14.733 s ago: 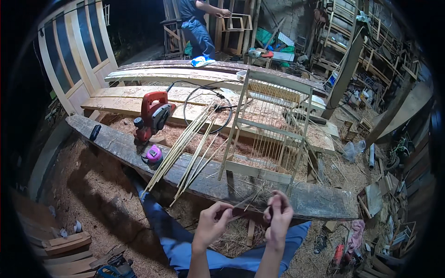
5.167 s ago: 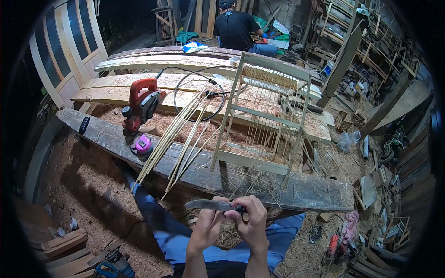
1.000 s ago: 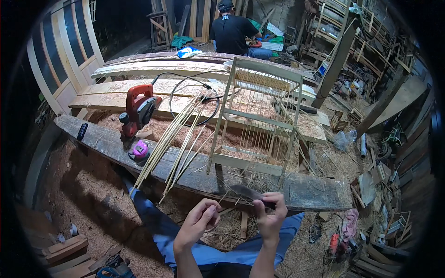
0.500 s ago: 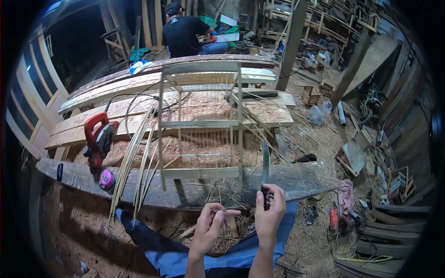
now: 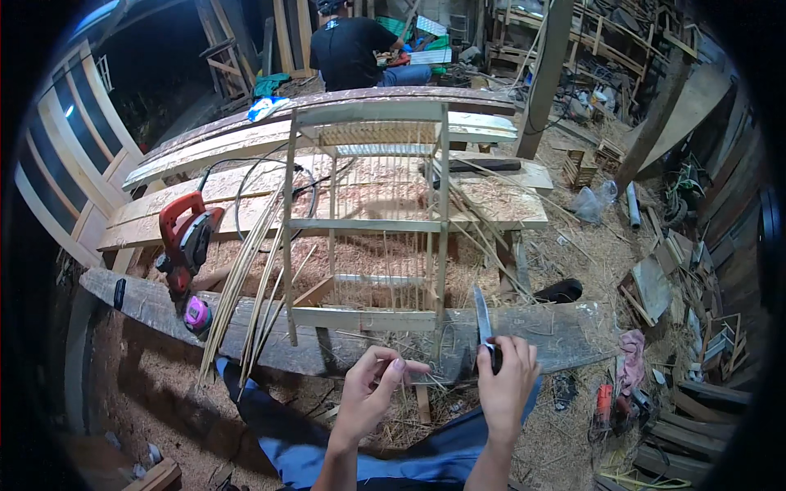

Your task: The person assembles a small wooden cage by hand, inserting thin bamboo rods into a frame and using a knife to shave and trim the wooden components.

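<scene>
My right hand [image 5: 506,385] is closed around the dark handle of a knife [image 5: 481,315], its blade pointing up and away from me. To its left, my left hand [image 5: 368,401] has thumb and fingers drawn together, one finger reaching toward the right; anything pinched there is too small to make out. Beyond both hands, a wooden frame [image 5: 364,224] with a row of thin upright sticks stands at the weathered plank [image 5: 540,331]. Long thin strips [image 5: 237,295], bamboo-like, lean across the plank left of the frame.
A red electric planer [image 5: 184,237] and a purple tape measure [image 5: 196,313] sit at the left. Shavings cover boards [image 5: 147,211] behind the frame. Another person [image 5: 352,51] sits at the back. A post [image 5: 544,82] rises right of the boards; a red tool [image 5: 604,401] lies right.
My right hand has moved slightly right and lower with the knife, whose blade now tilts more to the left. The whole view has shifted a little. My left hand keeps much the same pose.
</scene>
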The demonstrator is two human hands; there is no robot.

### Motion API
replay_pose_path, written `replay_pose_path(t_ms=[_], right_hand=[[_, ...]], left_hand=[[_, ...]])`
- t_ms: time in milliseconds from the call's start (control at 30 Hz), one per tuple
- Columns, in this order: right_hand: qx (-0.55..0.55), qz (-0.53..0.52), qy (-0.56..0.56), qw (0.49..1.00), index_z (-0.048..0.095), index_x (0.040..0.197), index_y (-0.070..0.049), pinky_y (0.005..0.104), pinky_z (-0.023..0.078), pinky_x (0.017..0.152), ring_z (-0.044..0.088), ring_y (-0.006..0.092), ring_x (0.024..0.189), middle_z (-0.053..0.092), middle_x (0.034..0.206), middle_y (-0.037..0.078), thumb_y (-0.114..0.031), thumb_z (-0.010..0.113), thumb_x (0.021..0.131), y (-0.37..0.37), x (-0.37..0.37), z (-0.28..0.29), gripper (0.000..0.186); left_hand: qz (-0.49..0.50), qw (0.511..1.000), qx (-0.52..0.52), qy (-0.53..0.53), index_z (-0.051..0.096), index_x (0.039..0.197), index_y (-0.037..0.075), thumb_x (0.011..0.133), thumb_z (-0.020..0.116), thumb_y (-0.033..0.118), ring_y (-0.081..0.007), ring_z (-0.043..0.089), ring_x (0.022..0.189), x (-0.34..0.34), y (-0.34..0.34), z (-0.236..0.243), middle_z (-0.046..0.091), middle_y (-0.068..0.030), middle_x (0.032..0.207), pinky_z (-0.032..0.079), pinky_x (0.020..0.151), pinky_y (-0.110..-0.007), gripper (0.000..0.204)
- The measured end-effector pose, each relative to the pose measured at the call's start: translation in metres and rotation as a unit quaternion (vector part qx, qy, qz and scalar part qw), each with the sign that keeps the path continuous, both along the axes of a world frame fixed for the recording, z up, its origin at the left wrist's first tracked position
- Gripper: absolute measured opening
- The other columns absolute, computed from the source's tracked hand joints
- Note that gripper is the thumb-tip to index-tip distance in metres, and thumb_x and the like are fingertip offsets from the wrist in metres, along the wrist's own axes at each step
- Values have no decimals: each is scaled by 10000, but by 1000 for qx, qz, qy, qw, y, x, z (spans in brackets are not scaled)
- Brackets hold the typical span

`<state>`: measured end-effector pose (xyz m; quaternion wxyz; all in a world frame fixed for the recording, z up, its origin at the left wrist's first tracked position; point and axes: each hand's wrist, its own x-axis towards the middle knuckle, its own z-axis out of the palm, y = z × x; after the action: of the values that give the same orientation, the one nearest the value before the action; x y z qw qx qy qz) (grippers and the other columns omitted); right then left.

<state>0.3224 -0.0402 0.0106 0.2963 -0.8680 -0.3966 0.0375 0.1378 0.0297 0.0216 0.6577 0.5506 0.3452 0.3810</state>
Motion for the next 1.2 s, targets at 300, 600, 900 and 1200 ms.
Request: replay_pose_path(t_ms=[300, 600, 900, 1200], right_hand=[[168, 240, 158, 943, 700, 1002, -51, 367, 451, 820, 614, 261, 842, 670, 855, 81, -210, 719, 895, 25, -90, 36, 192], [157, 280, 273, 907, 667, 1059, 31, 338, 550, 708, 711, 260, 789, 710, 932, 166, -36, 679, 887, 56, -141, 22, 185], [144, 245, 288, 914, 672, 1122, 38, 337, 548, 678, 713, 241, 761, 714, 920, 190, -48, 693, 890, 68, -160, 1, 248], [133, 248, 269, 921, 679, 1083, 32, 283, 487, 600, 618, 127, 666, 687, 804, 107, -39, 700, 892, 79, -163, 0, 205]], left_hand=[[141, 984, 106, 28, 662, 968, 38, 960, 640, 120, -94, 496, 818, -38, 11, -7, 643, -18, 953, 408, 716, -234, 84], [196, 955, 182, 124, 686, 994, 60, 915, 684, 124, -153, 472, 821, -76, 37, 7, 611, -23, 915, 395, 706, -285, 101], [293, 828, 370, 302, 694, 1113, 92, 917, 679, 163, -291, 428, 1233, -83, 79, 8, 497, -155, 1318, 360, 1036, -385, 208], [227, 892, 339, 195, 720, 1065, 40, 919, 695, 182, -371, 466, 1326, -79, 123, 5, 510, -210, 1381, 371, 1093, -460, 205]])
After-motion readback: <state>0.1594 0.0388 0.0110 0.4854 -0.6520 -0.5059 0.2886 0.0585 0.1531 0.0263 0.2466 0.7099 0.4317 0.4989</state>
